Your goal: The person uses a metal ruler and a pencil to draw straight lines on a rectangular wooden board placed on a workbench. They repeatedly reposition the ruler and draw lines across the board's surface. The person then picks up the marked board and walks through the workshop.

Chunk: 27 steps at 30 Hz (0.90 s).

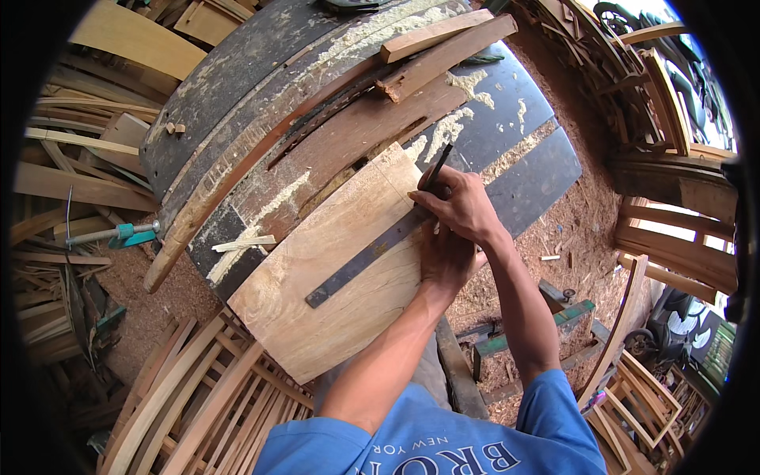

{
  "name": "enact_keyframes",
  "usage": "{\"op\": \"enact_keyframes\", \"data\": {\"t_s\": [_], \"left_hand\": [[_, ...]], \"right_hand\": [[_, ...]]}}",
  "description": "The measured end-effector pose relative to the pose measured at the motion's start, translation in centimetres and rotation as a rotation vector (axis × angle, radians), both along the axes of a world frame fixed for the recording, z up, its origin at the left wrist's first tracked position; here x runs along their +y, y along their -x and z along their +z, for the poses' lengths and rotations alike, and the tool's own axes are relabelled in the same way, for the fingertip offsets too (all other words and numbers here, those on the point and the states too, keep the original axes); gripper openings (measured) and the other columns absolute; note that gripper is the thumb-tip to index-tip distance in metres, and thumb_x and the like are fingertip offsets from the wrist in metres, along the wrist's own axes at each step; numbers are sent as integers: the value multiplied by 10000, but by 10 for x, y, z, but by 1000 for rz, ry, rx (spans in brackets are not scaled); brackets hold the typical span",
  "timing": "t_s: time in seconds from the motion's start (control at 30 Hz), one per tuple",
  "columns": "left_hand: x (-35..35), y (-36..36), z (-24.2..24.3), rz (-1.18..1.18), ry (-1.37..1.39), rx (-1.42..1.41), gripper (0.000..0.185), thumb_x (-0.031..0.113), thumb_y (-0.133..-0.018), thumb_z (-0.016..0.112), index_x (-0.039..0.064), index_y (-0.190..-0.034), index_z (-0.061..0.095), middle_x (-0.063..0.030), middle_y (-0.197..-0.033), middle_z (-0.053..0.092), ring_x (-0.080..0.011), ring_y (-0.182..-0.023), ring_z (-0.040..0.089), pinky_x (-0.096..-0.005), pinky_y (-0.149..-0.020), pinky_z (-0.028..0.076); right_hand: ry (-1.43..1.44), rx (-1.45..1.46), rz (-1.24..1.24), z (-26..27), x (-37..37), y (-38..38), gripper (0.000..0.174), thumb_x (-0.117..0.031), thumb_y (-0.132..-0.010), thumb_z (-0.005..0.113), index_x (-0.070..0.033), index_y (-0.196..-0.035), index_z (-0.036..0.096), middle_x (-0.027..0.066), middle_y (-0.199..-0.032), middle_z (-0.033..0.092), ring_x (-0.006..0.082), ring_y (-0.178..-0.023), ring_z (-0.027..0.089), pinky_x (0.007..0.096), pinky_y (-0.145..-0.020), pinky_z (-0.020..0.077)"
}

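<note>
A pale wooden board [350,237] lies slanted across the workbench in front of me. On it rests a dark flat metal ruler [362,261], running roughly along the board's length. My left hand [448,255] holds the ruler near its upper right end; its fingers are partly hidden under my other hand. Crossing above it, my right hand [463,202] grips a dark pencil [440,160], whose upper end points up and away. The pencil's tip is hidden by the fingers. A thin line crosses the board near its far end, close to my right thumb.
Two wood offcuts [451,56] lie on the dark workbench [237,101], among patches of sawdust. A green clamp [127,234] sits at its left edge. Wooden frames [202,392] stack at lower left, lumber [101,119] at far left. Shavings [552,237] cover the ground at right.
</note>
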<state>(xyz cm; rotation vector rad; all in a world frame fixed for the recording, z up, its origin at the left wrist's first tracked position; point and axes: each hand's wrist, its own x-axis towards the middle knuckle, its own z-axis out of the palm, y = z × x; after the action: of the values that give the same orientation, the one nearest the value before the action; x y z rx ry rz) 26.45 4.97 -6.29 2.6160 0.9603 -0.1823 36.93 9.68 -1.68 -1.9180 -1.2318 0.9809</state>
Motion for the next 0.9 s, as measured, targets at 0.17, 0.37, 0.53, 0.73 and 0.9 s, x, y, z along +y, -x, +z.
{"op": "enact_keyframes", "data": {"t_s": [0.17,0.37,0.53,0.73,0.9], "left_hand": [[1,-3,4,19,36,55,820,620,-776,732,185,-1434,507,-27,-1423,529,-193,-1334,454,-501,-1012,366],[-3,-3,4,13,-89,81,827,627,-778,716,178,-1437,495,-30,-1427,507,-208,-1345,433,-513,-995,378],[-1,0,4,16,-154,-5,827,632,-767,711,181,-1429,505,-32,-1413,504,-217,-1336,421,-514,-1000,372],[-1,-1,4,39,-154,-75,800,594,-791,706,174,-1438,493,-45,-1414,498,-212,-1336,411,-495,-978,378],[-2,2,-6,49,-16,-2,704,532,-911,630,145,-1468,441,-59,-1423,494,-197,-1324,432,-476,-999,375]], "right_hand": [[63,-2,6,2,0,-1,279,-252,-845,788,2,-902,687,183,-819,715,302,-754,723,389,-689,548],[103,26,-18,6,1,1,259,-228,-848,771,7,-887,670,199,-852,702,302,-762,708,397,-697,539],[-45,-112,-120,2,-1,-3,254,-190,-841,741,15,-843,592,190,-741,617,335,-686,633,438,-651,495],[-140,-342,-146,-12,-7,-3,168,-147,-859,739,-14,-875,637,122,-773,627,269,-694,622,394,-653,493],[-330,-591,58,-10,-10,11,133,-145,-863,696,-76,-828,588,69,-753,606,221,-759,561,376,-750,454]]}}
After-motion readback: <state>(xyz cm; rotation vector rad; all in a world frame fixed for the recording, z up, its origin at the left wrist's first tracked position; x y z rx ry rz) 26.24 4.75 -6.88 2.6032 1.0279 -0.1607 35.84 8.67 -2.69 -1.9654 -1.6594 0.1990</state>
